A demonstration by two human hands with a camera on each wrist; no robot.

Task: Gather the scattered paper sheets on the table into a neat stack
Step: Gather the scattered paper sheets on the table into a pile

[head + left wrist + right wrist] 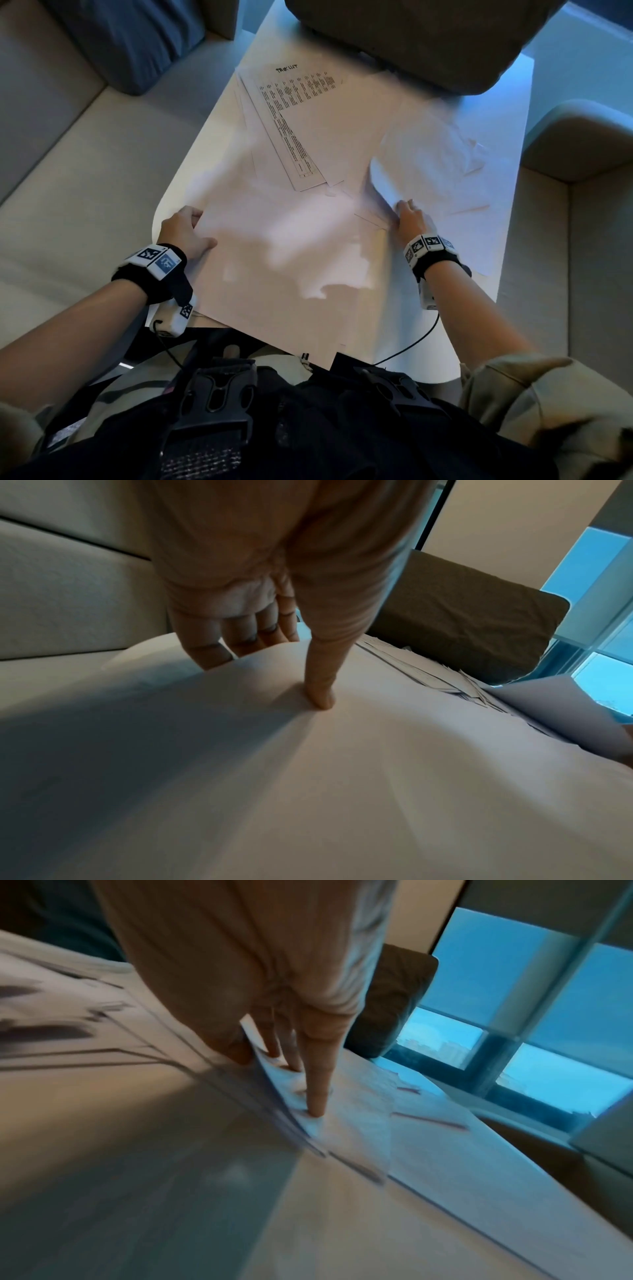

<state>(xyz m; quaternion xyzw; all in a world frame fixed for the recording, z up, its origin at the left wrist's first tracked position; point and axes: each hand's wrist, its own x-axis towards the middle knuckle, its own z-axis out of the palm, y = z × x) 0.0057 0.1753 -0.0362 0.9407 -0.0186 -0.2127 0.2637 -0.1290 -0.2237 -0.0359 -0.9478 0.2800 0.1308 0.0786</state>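
White paper sheets lie spread and overlapping on a white table [404, 329]. A large blank sheet [291, 257] covers the near middle. My left hand [205, 228] holds its left edge, thumb [322, 696] pressed on top and fingers [212, 653] under the edge. A printed sheet headed "Task list" [301, 113] lies farther back on other sheets. At the right, my right hand [407, 212] pinches the raised, curled edge of the right-hand sheets [438, 164], thumb [232, 1047] on one side and index finger [316, 1107] on the other.
A brown cushion [411, 37] overhangs the table's far end, close to the printed sheet. A blue cushion [130, 37] lies on the beige sofa [51, 171] to the left. A padded armrest [582, 137] stands right of the table. A window [514, 988] is beyond.
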